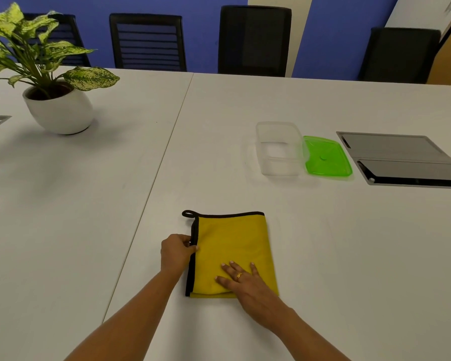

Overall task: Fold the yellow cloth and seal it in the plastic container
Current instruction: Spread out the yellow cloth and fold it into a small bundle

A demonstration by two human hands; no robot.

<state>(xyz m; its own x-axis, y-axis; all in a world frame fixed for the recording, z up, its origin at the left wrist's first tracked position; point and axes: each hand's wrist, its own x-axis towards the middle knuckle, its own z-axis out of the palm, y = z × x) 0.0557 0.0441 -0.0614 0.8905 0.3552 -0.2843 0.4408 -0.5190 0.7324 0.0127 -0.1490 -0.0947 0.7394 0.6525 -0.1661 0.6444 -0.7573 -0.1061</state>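
Yellow cloth (232, 252) folded into a rectangle, flat on the white table (323, 243), long axis running away from the person, black-trimmed edge on its left side, hanging loop at its far left corner. Left hand (177, 252) at that trimmed edge, fingers curled and pinching the binding about midway along it. Right hand (242, 278) flat and spread on the cloth's near right part, palm down, gripping nothing, a ring on one finger.

Beyond the cloth and to its right, a clear plastic container (280, 149), open and upright, with a green lid (327, 157) lying just beside it on its right. Farther right of the cloth, a grey panel (401, 158) set into the tabletop. Far left of the cloth, a potted plant (52, 74) in a round white pot. Seam across the table left of the cloth. Black chairs (254, 40) behind the far table edge, against a blue wall.

Cloth mustard-yellow, soft-looking, edges roughly aligned, layers visible at the near edge.
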